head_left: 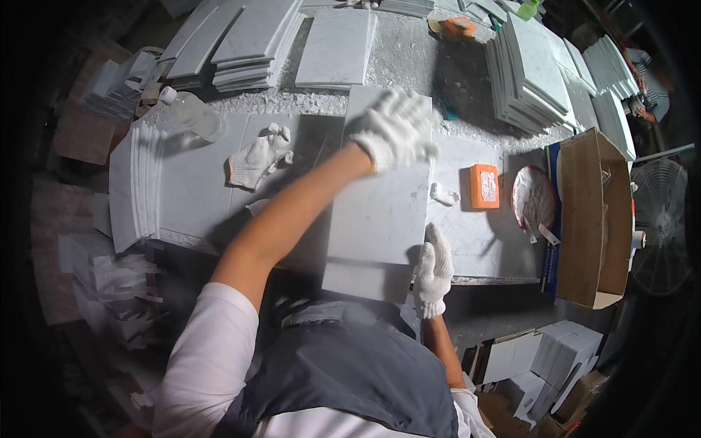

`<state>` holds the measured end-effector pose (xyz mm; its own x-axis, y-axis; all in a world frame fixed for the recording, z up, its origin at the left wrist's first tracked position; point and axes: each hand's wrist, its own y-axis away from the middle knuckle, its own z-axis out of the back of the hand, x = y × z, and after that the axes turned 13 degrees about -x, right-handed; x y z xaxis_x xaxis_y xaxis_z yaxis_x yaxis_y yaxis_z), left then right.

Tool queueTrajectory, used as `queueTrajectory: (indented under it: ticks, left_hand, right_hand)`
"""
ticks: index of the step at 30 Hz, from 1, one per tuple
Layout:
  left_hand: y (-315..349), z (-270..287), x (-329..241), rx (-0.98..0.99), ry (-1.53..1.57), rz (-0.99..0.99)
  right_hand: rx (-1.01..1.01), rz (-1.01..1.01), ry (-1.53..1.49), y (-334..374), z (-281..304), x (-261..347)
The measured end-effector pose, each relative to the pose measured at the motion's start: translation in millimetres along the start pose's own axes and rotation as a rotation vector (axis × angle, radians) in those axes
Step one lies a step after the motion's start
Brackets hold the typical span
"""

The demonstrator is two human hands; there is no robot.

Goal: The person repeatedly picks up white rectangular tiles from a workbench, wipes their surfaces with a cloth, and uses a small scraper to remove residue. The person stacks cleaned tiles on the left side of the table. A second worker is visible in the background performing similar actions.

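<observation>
A long white marble tile lies lengthwise in front of me, its near end reaching past the table edge. My left hand, in a white knit glove and slightly blurred, lies over the tile's far part with its fingers spread. Close to the near right side of the tile is my right hand, gloved too, its fingers stretched out along that edge. An orange block with a pale label rests to the right, and a small crumpled white piece lies between it and the tile. Left of the tile is a loose white glove.
Tile stacks stand at the back left and back right. A clear bottle is at left, near upright tiles. At right are a dusty round dish, a cardboard box and a fan.
</observation>
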<state>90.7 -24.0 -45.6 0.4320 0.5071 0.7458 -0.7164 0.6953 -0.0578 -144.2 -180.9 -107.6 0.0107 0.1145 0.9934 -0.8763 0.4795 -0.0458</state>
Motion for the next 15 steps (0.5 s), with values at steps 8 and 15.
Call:
queueTrajectory:
  ticks: [8,15]
  left_hand:
    - [141,104,-62,-0.319,1.15,-0.034]
    - [186,84,-63,-0.207,2.192,0.825]
  right_hand:
    - [-0.017,-0.234,-0.154,-7,8,-23]
    - [0.012,-0.138,-0.028,-17,1,-25]
